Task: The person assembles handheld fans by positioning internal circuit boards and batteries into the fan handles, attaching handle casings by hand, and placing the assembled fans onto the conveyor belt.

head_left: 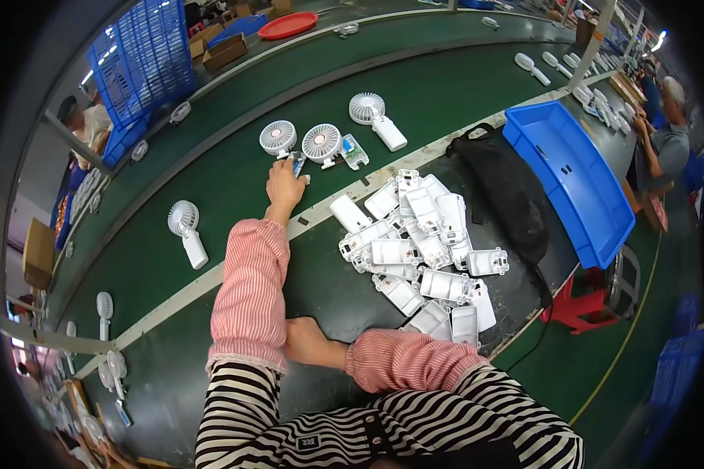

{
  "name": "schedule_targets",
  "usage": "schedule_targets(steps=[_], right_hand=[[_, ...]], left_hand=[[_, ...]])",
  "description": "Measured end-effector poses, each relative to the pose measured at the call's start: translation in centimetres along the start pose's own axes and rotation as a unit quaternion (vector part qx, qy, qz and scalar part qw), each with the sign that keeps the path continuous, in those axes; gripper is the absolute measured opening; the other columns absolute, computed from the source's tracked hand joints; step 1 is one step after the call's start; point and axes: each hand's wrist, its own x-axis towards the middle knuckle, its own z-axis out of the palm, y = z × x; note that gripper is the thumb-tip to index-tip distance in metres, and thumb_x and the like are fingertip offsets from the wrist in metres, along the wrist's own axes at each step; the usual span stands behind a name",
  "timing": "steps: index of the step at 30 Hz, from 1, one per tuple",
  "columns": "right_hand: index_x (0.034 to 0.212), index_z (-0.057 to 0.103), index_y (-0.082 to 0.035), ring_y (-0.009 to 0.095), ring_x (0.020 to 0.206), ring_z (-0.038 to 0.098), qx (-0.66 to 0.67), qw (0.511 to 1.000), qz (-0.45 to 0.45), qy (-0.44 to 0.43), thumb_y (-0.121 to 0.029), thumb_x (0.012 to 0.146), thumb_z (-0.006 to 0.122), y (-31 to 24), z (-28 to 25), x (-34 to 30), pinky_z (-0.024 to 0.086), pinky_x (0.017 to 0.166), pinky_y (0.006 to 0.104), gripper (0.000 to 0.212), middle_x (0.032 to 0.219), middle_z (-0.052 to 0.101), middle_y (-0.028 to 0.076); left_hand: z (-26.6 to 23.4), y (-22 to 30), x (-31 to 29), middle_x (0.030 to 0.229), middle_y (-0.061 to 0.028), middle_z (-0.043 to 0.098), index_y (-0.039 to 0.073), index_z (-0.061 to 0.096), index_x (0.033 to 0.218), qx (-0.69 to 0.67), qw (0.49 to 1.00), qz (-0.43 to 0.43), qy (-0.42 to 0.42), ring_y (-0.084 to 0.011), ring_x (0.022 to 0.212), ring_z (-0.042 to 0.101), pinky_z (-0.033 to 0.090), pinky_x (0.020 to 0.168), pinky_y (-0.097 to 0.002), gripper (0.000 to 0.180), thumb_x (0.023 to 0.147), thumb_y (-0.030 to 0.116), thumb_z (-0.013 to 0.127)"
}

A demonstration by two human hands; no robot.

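Head view: a long green conveyor belt is lying beyond the far edge of a dark flat surface. White rectangular plastic shells are heaping up toward the surface's right edge. The right hand is meeting a pink striped left sleeve, fingers hiding. Past the far edge, the left hand's fingers are bending near a round white plastic fan lying on the belt; I cannot tell their opening or grip.

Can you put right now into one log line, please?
left hand: at opened fan handle, green conveyor belt | right hand: by left pink striped sleeve, partly hidden | white plastic casings: piled, dark tabletop
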Motion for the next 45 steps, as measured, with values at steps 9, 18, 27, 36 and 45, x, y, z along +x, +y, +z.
schedule_targets(steps=[9, 18, 27, 36, 45], right_hand=[[0.081, 0.056, -0.003, 0.035, 0.057, 0.058, 0.001, 1.0, 0.023, 0.009, -0.016, 0.077, 0.056, -1.0, -0.3, 0.1, 0.046, 0.052, 0.0439, 0.014, 0.063, 0.058, 0.018], [0.08, 0.058, -0.007, 0.035, 0.057, 0.058, -0.018, 0.999, 0.019, 0.03, -0.015, 0.077, 0.056, -0.4, -0.3, 0.4, 0.046, 0.053, 0.0452, 0.009, 0.061, 0.058, 0.017], [0.072, 0.053, -0.006, 0.034, 0.057, 0.058, -0.109, 0.991, -0.061, -0.036, -0.013, 0.074, 0.056, -0.9, 0.1, 0.1, 0.045, 0.052, 0.0443, 0.008, 0.061, 0.059, 0.016], [0.071, 0.056, -0.003, 0.034, 0.057, 0.059, -0.21, 0.909, -0.171, -0.315, -0.013, 0.07, 0.056, -4.9, -2.0, -6.2, 0.046, 0.051, 0.0433, 0.01, 0.06, 0.059, 0.016], [0.078, 0.057, -0.005, 0.032, 0.059, 0.059, -0.306, 0.94, -0.02, -0.147, -0.018, 0.075, 0.058, -7.1, -9.6, -7.1, 0.045, 0.052, 0.0421, 0.014, 0.065, 0.06, 0.013]], left_hand=[[-4.1, -2.1, -0.3, 0.075, -0.0127, 0.063, -0.005, 0.062, 0.089, -0.465, 0.845, -0.21, -0.16, -0.0225, 0.069, 0.063, 0.048, 0.06, -0.0301, 0.027, 0.07, 0.013, 0.056], [-14.3, 0.0, -9.6, 0.098, -0.0255, 0.058, -0.011, 0.044, 0.115, -0.641, 0.701, -0.159, -0.269, -0.0292, 0.077, 0.062, 0.051, 0.062, -0.0328, 0.04, 0.082, 0.013, 0.039], [-20.3, -0.8, -18.6, 0.099, -0.0188, 0.059, -0.009, 0.049, 0.113, -0.597, 0.744, -0.15, -0.258, -0.0259, 0.084, 0.062, 0.052, 0.074, -0.0324, 0.053, 0.061, -0.001, 0.047], [-22.2, -2.9, -28.0, 0.077, -0.0013, 0.062, 0.0, 0.063, 0.094, -0.297, 0.879, -0.113, -0.355, -0.0095, 0.073, 0.054, 0.044, 0.07, -0.0232, 0.04, 0.054, -0.003, 0.06], [-25.2, -6.1, -34.3, 0.106, -0.013, 0.054, 0.005, 0.06, 0.1, 0.129, 0.985, 0.115, 0.006, -0.0299, 0.099, 0.051, 0.044, 0.082, -0.0363, 0.039, 0.063, -0.005, 0.054]])
